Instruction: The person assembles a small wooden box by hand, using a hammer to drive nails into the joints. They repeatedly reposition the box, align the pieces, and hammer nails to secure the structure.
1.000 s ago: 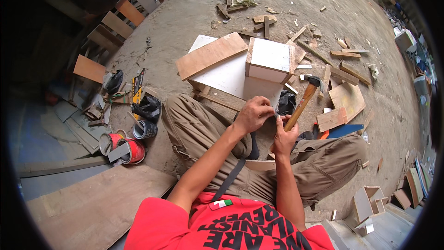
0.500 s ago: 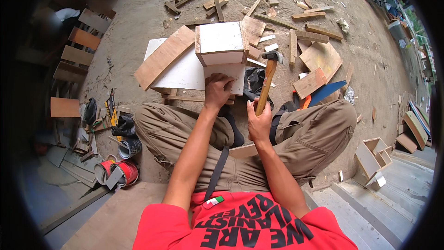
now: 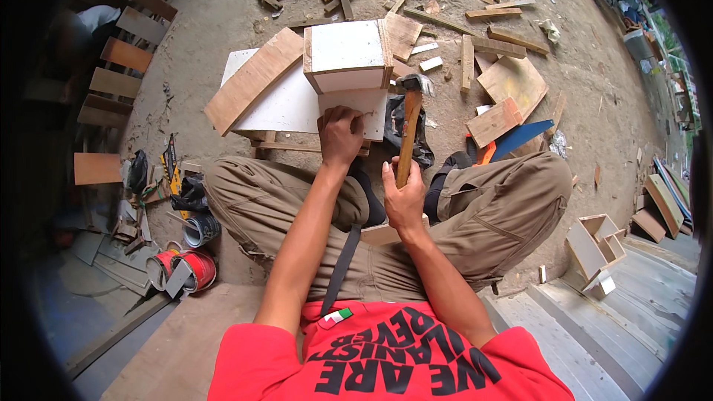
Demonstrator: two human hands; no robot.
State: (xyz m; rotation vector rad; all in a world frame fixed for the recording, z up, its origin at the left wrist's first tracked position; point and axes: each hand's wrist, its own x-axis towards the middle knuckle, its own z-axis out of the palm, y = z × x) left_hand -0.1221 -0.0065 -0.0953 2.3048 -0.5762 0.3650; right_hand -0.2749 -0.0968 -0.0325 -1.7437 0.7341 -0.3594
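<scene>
The right hand (image 3: 405, 197) has its grip closed around the handle of a hammer (image 3: 409, 132), which points head up just right of the white board (image 3: 376, 106). The left hand (image 3: 341, 137) has its grip curled over the board near the front edge; whether its fingers pinch something small, I cannot tell. A white box (image 3: 345, 48) stands at the board's back edge, with a brown plank (image 3: 254, 78) lying left of it. A black bag (image 3: 421, 139) lies on the floor (image 3: 223, 30) near the hammer.
</scene>
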